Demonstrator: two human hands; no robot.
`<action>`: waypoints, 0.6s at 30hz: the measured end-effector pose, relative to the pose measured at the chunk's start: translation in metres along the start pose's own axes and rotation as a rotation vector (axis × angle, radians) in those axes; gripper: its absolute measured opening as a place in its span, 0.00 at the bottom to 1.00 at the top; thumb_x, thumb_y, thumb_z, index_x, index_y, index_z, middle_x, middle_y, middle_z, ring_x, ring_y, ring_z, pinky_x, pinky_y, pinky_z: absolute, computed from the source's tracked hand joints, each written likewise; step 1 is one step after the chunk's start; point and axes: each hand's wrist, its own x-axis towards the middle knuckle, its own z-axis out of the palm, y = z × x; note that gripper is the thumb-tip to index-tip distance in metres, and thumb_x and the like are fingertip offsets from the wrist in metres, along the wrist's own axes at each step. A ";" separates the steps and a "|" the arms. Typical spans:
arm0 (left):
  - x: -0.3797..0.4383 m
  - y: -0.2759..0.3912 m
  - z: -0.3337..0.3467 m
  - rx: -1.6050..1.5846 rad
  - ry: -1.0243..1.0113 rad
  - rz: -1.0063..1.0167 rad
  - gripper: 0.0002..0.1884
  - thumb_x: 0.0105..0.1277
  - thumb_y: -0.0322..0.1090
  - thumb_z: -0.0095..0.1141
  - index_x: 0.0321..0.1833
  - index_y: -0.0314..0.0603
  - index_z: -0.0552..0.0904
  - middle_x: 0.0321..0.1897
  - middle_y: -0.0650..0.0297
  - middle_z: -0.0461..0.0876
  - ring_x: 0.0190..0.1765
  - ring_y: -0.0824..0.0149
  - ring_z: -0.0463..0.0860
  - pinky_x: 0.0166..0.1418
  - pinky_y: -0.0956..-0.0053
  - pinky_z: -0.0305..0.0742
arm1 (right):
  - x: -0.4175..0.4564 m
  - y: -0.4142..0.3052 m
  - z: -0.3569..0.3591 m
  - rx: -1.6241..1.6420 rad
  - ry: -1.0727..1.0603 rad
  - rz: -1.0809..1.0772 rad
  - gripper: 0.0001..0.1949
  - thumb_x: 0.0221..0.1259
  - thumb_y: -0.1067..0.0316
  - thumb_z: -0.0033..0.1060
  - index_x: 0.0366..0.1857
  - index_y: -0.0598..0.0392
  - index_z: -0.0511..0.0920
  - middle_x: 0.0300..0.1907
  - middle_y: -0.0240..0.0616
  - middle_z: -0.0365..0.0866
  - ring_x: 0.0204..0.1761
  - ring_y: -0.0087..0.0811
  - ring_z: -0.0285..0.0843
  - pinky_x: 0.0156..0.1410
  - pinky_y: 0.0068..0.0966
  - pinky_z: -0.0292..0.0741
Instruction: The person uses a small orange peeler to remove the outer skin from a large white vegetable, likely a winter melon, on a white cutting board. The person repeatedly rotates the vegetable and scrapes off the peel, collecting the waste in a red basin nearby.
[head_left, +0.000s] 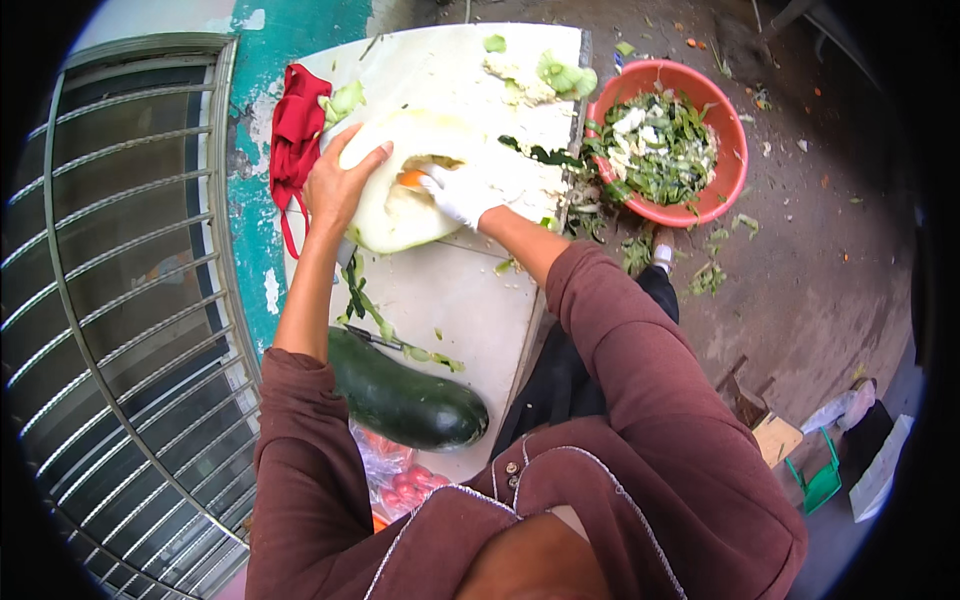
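Note:
A large peeled winter melon (379, 202) with pale flesh lies on the white tabletop (450, 300), an opening facing me. My left hand (339, 176) grips its left side, thumb over the top. In a white glove, my right hand (454, 196) reaches into the opening. Its fingers hold an orange object (411, 178), mostly hidden, so its kind is unclear. Closer to me rests a whole dark green winter melon (409, 390). Behind that one is a dark slim tool (371, 337) beside strips of green peel (364, 304). A grey blade-like edge shows under the peeled melon.
Seeds and pulp (536, 184) cover the table's right part. A red plastic basin (739, 161) of peel and scraps stands on the littered floor. Red cloth (294, 135) lies by the wall, near a barred window (135, 285). Bagged red produce (409, 484) sits close to my body.

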 end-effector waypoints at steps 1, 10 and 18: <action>0.004 0.002 0.000 -0.004 0.006 0.004 0.39 0.51 0.66 0.68 0.63 0.53 0.83 0.50 0.54 0.88 0.53 0.57 0.87 0.60 0.65 0.76 | 0.011 0.006 -0.008 -0.210 -0.047 -0.013 0.20 0.76 0.50 0.42 0.54 0.52 0.80 0.48 0.53 0.85 0.49 0.50 0.84 0.58 0.42 0.77; 0.008 -0.013 0.003 0.044 0.022 0.053 0.41 0.50 0.70 0.66 0.64 0.53 0.82 0.54 0.54 0.87 0.56 0.55 0.85 0.61 0.63 0.75 | -0.005 -0.020 0.006 -0.095 0.163 -0.084 0.21 0.76 0.49 0.42 0.54 0.52 0.81 0.47 0.48 0.85 0.50 0.47 0.83 0.60 0.40 0.76; -0.001 -0.009 0.001 0.358 0.064 0.309 0.40 0.53 0.53 0.72 0.70 0.51 0.75 0.62 0.52 0.79 0.60 0.51 0.82 0.61 0.58 0.77 | -0.009 0.001 -0.005 -0.364 -0.039 -0.132 0.18 0.75 0.52 0.44 0.53 0.50 0.82 0.49 0.49 0.85 0.49 0.48 0.84 0.57 0.39 0.77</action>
